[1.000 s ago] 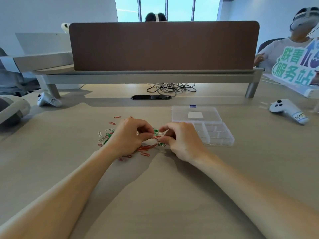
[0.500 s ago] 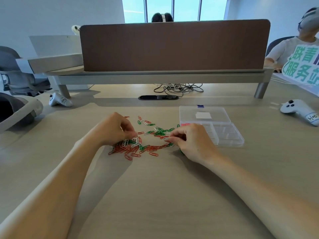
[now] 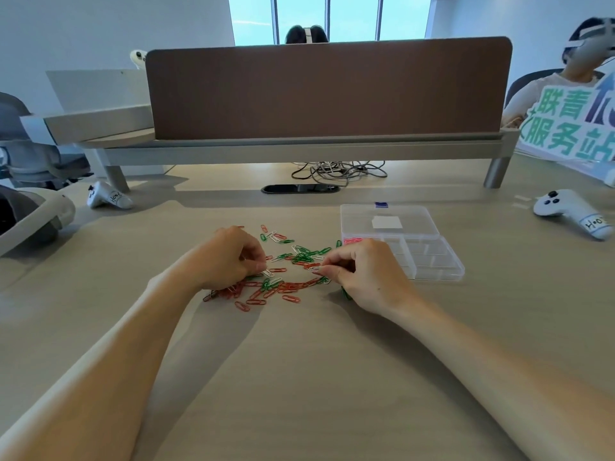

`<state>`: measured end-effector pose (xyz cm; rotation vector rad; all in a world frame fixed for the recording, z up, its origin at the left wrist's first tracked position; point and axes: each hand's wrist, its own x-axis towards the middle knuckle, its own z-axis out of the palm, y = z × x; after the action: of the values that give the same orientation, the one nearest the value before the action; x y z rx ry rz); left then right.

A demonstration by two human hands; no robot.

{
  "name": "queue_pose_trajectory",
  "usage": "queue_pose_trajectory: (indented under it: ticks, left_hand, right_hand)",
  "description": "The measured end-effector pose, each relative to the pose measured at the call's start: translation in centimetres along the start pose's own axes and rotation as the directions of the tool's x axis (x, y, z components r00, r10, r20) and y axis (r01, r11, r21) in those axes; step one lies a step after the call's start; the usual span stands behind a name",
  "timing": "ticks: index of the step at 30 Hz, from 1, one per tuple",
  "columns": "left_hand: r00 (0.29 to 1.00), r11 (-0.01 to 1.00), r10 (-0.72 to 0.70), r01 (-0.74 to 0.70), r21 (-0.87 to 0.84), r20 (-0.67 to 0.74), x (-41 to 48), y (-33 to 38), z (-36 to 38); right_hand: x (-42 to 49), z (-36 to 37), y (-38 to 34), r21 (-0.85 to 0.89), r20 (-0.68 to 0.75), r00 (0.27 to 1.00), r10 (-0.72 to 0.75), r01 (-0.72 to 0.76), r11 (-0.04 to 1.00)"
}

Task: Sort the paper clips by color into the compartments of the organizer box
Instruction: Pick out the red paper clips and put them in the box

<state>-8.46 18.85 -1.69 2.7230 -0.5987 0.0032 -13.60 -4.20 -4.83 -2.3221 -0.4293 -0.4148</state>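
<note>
Clips (image 3: 289,287), red, green, white: loose on tabletop (image 3: 299,377) beside box (image 3: 436,264). Right hand (image 3: 366,277) pinches white clip (image 3: 314,268); left hand (image 3: 229,257) curled, grip unclear

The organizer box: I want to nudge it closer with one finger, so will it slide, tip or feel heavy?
The organizer box is thin clear plastic, nearly empty apart from a few pink paper clips, so probably light. It lies flat and low on the smooth table, so it should likely slide, not tip. Its open lid may flap.
</note>
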Motion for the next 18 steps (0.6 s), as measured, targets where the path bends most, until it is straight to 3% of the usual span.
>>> queue_pose_trajectory:
  ticks: [3, 7, 12, 18]
  left_hand:
    - [0.990, 0.980, 0.090, -0.107, -0.167, -0.110, -0.1, 1.6, 0.2]
    - [0.977, 0.936, 0.179, -0.206, -0.286, -0.116, -0.2, 4.0, 1.8]
    - [0.974, 0.863, 0.131, -0.205, -0.461, -0.187, -0.1, 4.7, 2.6]
    - [0.955, 0.831, 0.188, -0.280, -0.480, -0.230, -0.5, 5.5, 2.6]
  right_hand:
    - [0.0, -0.1, -0.1, 0.040, -0.005, 1.000, 0.007, -0.007, 0.999]
    - [0.0, -0.2, 0.1, 0.091, -0.030, 0.999, 0.026, -0.023, 0.996]
    - [0.3, -0.6, 0.4, 0.103, -0.048, 0.998, 0.037, -0.032, 0.994]
    - [0.1, -1.6, 0.3, 0.167, 0.033, 0.998, 0.055, -0.059, 0.984]
